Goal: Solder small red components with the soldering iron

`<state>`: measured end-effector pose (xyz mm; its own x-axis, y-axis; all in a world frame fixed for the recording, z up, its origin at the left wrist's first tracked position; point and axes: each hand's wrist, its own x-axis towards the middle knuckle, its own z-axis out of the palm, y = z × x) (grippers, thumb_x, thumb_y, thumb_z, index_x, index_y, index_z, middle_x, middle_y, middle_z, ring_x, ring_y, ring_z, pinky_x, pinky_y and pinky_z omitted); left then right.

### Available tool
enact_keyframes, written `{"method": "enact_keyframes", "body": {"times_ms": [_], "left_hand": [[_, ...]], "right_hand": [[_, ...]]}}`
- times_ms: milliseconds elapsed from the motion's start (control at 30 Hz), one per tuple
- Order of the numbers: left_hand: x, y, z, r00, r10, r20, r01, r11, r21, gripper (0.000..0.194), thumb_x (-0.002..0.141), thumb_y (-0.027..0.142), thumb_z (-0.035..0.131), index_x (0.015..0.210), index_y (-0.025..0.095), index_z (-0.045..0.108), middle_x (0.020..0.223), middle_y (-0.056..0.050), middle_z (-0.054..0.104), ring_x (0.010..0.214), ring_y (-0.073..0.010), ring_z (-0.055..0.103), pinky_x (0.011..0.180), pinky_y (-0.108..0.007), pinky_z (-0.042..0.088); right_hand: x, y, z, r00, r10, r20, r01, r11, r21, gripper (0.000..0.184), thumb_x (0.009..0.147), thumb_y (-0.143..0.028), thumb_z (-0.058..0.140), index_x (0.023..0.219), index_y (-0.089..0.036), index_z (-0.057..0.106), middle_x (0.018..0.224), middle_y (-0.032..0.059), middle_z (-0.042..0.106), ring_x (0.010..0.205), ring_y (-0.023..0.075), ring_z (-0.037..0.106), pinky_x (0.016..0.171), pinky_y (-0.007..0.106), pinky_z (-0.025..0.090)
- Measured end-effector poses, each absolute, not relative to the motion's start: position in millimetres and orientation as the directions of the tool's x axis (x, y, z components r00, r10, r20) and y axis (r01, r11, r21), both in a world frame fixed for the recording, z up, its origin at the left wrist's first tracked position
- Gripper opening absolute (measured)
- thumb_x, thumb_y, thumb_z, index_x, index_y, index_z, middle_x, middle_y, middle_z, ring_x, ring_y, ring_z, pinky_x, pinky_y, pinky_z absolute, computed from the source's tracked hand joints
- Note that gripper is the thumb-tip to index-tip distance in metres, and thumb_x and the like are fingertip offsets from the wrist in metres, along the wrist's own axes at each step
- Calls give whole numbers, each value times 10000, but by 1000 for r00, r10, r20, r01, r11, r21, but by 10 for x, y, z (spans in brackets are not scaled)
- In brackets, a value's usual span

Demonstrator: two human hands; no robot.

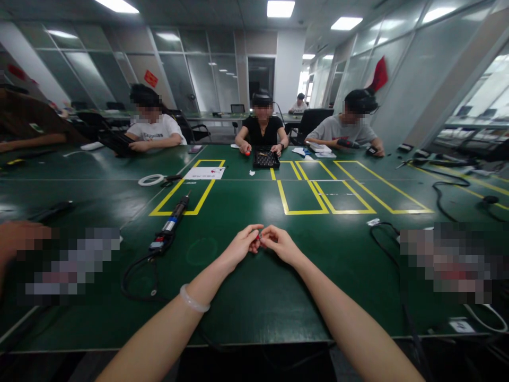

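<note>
Above the green table my left hand (243, 245) and my right hand (280, 244) meet at the fingertips. A small red piece (257, 237) shows between them; its kind is too small to make out. The left fingers are closed around it. My right thumb and forefinger are pinched together right beside it, and whatever lies between them is hidden. To the left of my hands an electric screwdriver (170, 225) rests on the table, its black cord curling toward me.
Yellow tape rectangles (306, 213) mark the green table (238, 201). A white sheet (204, 173) and a coiled white cable (151, 180) lie left. Across the table a person handles a black tray (266, 159). Other people sit either side. Black cables (384, 249) run along the right.
</note>
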<state>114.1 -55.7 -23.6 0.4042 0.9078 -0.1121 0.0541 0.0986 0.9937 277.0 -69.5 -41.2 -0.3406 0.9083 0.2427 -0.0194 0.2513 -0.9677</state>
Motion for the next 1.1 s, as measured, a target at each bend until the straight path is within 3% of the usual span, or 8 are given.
{"method": "enact_keyframes", "body": {"times_ms": [167,367,467,633,1100], "left_hand": [[1106,-583,-204,395,918,28,207,-119,971,408,901,429,408,1144,130,543,664,6,542,579,-105,509,562,-229,405],[1077,-661,-140,402,870,284,413,-449,793,258,800,323,595,1017,184,584,889,-21,601,744,-129,564,648,-235,437],[1076,-658,-136,400,863,309,431,-475,768,176,831,296,557,959,181,595,877,-22,623,766,-135,581,675,-242,440],[1056,-623,-128,385,882,272,422,-430,798,203,846,321,546,965,170,612,873,-31,650,776,-145,601,676,-243,447],[1037,-636,-147,435,860,266,387,-446,807,167,853,278,531,976,186,597,874,-23,673,817,-149,631,738,-248,466]], "right_hand": [[2788,-651,-438,-282,937,208,-10,214,-977,256,816,-408,598,840,-159,547,688,1,620,619,114,569,632,252,457],[2802,-617,-441,-198,962,187,-10,189,-982,300,791,-455,604,759,-159,565,613,-11,598,585,117,556,620,261,452],[2797,-620,-450,-208,961,179,-35,176,-984,293,793,-450,604,782,-159,573,621,-7,602,588,120,555,623,267,451],[2803,-624,-469,-219,953,211,-120,188,-975,291,754,-380,674,930,-178,560,683,-22,601,609,111,555,619,249,439],[2803,-615,-469,-204,962,184,-50,178,-983,274,812,-426,598,824,-153,578,645,8,630,589,122,571,637,274,462]]}}
